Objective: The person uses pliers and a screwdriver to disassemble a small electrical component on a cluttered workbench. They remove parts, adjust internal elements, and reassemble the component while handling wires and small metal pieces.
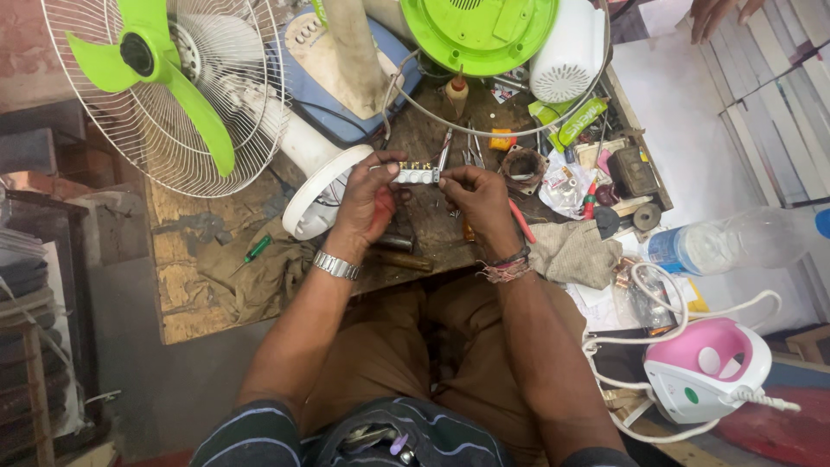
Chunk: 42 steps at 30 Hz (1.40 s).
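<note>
**Switch block held between both hands over the desk**

Head view: left hand [367, 203] and right hand [478, 197] meet above the cluttered desk [199, 259]. Between them a small white switch block [417, 175], long axis running left to right, level. Left grip pinches its left end with thumb and fingertips; right grip pinches the right end. Both hands equally near. Fan [173, 86] stands off to the left, pink iron [709, 367] lower right, well apart.

Bare forearms, with dark striped short sleeves [251, 432] at the upper arms. Silver metal watch [335, 265] on the left wrist; red and dark thread bands [508, 266] on the right. Brown trousers [406, 346] below.
</note>
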Each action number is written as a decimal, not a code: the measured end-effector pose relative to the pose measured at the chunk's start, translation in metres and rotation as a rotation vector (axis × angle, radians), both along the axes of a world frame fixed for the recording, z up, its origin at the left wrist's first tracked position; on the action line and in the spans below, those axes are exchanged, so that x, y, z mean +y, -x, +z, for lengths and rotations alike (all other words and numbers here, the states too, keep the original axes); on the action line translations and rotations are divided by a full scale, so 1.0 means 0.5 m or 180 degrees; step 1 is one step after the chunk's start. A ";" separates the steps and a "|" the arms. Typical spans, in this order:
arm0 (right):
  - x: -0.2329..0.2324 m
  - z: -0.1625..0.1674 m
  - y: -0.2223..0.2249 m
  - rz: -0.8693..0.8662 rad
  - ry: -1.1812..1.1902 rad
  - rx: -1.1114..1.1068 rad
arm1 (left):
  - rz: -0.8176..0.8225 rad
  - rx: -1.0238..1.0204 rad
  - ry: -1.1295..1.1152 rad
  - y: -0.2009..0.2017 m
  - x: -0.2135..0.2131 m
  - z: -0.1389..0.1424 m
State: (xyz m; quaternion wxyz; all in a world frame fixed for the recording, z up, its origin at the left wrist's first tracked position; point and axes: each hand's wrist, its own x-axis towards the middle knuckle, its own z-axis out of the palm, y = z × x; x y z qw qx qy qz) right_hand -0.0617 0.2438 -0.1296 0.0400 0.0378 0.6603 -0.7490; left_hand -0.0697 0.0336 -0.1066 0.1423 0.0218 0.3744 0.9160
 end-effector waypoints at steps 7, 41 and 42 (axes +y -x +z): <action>0.004 0.004 -0.002 0.0045 -0.0076 0.0059 | -0.0082 -0.0008 0.0162 0.005 -0.004 0.003; 0.025 0.070 -0.025 0.0641 -0.0291 0.0822 | -0.0249 0.1430 0.1497 -0.033 -0.033 0.047; 0.028 0.070 -0.026 0.0674 -0.0190 0.0723 | -0.0213 0.1571 0.1644 -0.036 -0.035 0.055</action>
